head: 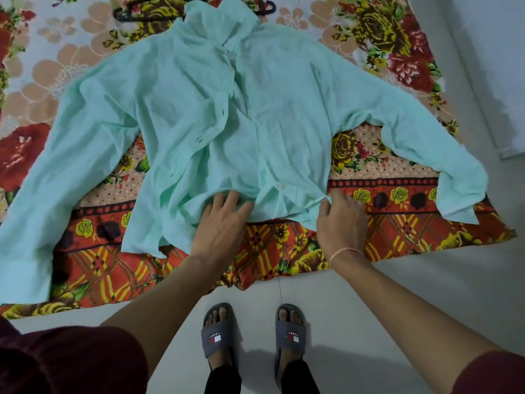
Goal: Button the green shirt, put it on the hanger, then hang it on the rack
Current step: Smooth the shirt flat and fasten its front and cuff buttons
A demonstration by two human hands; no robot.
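The mint green shirt [272,109] lies spread face up on the flowered bed cover, sleeves out to both sides, its front placket loose and rumpled with white buttons showing. My left hand [220,223] rests flat on the shirt's bottom hem, fingers spread. My right hand [339,217] touches the hem's right corner, with its fingertips on the cloth; whether it pinches the cloth is unclear. A black hanger [125,12] lies beyond the collar at the top, mostly hidden under the shirt.
The flowered bed cover [369,237] hangs over the near edge of the bed. My feet in grey slippers [217,334] stand on the pale tiled floor close to that edge. A white wall [497,66] runs along the right.
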